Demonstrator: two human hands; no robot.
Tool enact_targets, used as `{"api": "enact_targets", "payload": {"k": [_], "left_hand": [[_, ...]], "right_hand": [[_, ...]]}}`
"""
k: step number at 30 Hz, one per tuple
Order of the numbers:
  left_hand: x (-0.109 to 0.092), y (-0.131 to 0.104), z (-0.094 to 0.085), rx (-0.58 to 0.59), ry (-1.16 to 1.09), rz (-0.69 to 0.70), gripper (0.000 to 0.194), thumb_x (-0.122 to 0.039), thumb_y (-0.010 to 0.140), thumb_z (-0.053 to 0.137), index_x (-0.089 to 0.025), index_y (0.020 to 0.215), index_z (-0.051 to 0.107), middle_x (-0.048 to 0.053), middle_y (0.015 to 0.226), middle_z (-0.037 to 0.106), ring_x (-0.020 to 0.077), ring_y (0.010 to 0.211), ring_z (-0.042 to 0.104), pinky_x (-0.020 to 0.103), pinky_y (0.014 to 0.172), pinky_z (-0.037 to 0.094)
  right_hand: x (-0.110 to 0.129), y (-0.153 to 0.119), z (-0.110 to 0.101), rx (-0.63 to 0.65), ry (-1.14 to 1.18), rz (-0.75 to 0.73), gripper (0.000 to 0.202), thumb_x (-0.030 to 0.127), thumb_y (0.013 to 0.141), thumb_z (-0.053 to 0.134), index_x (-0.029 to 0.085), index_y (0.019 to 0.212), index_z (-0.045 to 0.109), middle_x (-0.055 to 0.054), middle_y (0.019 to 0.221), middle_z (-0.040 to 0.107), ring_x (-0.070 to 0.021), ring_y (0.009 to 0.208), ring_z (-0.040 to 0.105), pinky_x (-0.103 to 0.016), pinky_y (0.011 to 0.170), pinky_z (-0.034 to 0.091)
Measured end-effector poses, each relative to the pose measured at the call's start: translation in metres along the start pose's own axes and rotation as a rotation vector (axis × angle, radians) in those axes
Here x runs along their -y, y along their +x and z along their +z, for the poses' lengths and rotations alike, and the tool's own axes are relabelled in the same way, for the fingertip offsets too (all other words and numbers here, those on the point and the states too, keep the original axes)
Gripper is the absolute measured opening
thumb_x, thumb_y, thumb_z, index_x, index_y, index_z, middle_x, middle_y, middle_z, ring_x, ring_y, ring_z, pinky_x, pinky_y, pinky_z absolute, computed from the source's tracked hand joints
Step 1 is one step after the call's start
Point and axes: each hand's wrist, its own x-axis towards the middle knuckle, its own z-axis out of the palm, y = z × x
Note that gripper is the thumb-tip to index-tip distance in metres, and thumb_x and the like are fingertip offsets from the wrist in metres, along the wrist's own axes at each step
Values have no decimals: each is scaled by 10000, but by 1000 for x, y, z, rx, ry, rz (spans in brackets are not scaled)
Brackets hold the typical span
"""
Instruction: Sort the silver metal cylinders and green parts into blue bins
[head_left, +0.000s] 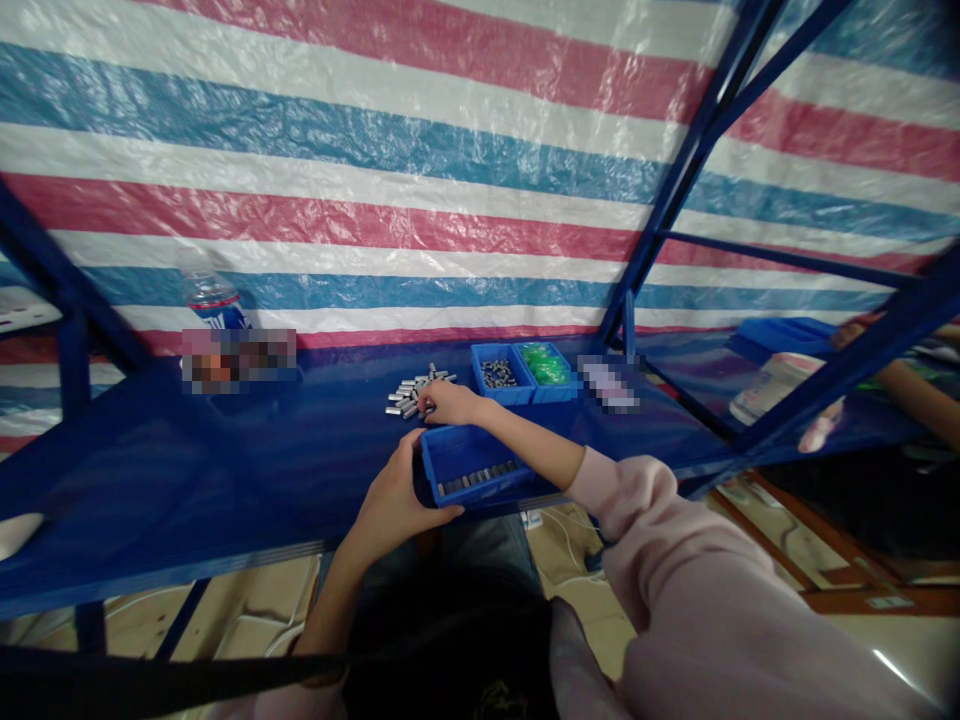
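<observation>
My left hand (pixel 397 490) grips the left end of a blue plastic bin (pixel 480 445), thumb along its near side. Inside the bin, a row of short metal cylinders (pixel 480 477) lines the near wall. Reaching across behind the bin, my right hand (pixel 444 402) has its fingertips pinched together at a loose pile of shiny metal cylinders (pixel 406 398) on the blue table (pixel 322 420). The fingers hide whatever is between them.
Two small blue bins stand behind my right forearm: one with small metal parts (pixel 498 374), the other with green pieces (pixel 546 365). A plastic bottle (pixel 214 300) stands back left. Blue frame bars (pixel 675 170) rise at the right; beyond them are a white tub (pixel 772 388) and another person's arm (pixel 911 385).
</observation>
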Motion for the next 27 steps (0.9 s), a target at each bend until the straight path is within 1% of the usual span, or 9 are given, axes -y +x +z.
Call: {"api": "enact_targets", "payload": {"k": [3,5,8,13,17,20,23,24,27], "left_hand": [[-1,0,-1,5,3,-6,931,-443,572,798,-235,1331,302,107,1284,518,330,1152,547,465,944,465],[-1,0,-1,4,0,1,936,-441,573,799,-235,1337,299,108,1290,517,330,1157,545,461,946,465],[-1,0,-1,-11,0,7,941,-440,567,804,-234,1337,303,106,1294,519,329,1163,545,455,949,465],[0,0,0,-11,-2,5,928,-443,563,803,-232,1325,318,97,1271,533,320,1144,555,448,938,471],[-1,0,0,-13,-10,2,931,-443,563,800,-230,1328,315,103,1265,538,327,1148,553,456,939,469],[-1,0,0,-3,-11,1,924,-431,567,800,-232,1325,312,107,1273,530,330,1154,549,461,944,467],[-2,0,0,-3,-1,-4,925,-437,571,800,-236,1326,303,107,1279,523,329,1158,546,461,948,465],[-2,0,0,-5,3,-6,927,-440,572,800,-239,1327,300,104,1279,523,326,1156,547,457,946,466],[-2,0,0,-8,10,-13,933,-448,569,803,-243,1328,299,96,1274,528,318,1148,552,440,935,470]], "right_hand": [[-3,1,3,23,12,21,132,233,768,643,166,876,680,-43,914,702,-170,850,645,-196,607,397],[-5,2,4,27,12,40,159,299,768,658,163,848,680,-43,875,704,-170,822,643,-199,590,389],[-5,1,5,24,2,75,228,368,761,667,155,840,680,-62,883,706,-188,820,643,-210,576,384],[-2,0,4,48,-4,109,249,374,794,615,137,828,685,-92,869,711,-216,803,656,-225,538,375],[-1,-1,3,59,7,117,288,386,832,571,124,820,692,-108,863,708,-224,817,658,-225,562,399],[-2,-4,-1,44,29,97,297,364,799,629,133,980,672,-94,947,701,-216,856,647,-218,597,414],[-3,-8,-6,69,101,43,457,283,717,721,146,1141,620,-60,968,698,-178,825,638,-198,618,420],[-3,-9,-8,96,136,23,465,244,703,727,136,1143,626,-52,933,704,-164,790,636,-194,620,423],[-3,-9,-12,169,208,-15,380,135,682,700,90,1059,682,-37,800,710,-138,693,626,-190,619,430]]}}
